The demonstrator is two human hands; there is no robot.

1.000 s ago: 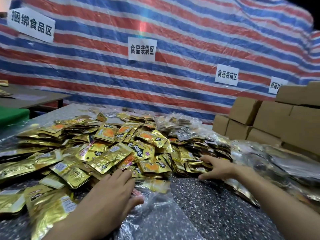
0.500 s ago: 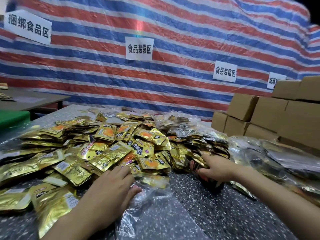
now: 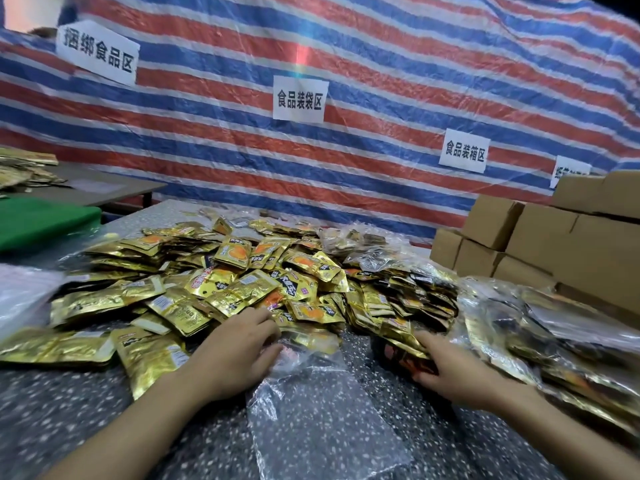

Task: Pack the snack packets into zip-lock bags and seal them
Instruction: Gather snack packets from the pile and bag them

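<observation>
Low in frame, left hand (image 3: 239, 355) rests on the mouth of the zip-lock bag (image 3: 311, 410), grip unclear; right hand (image 3: 453, 374) clutches a stack of snack packets (image 3: 401, 341).

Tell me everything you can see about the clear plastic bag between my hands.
The clear zip-lock bag is thin, glossy, crinkled transparent plastic, lying flat on the speckled table. It looks nearly empty. Its far end is bunched under the left hand, right beside the gold snack packets. The right hand does not touch it.
</observation>
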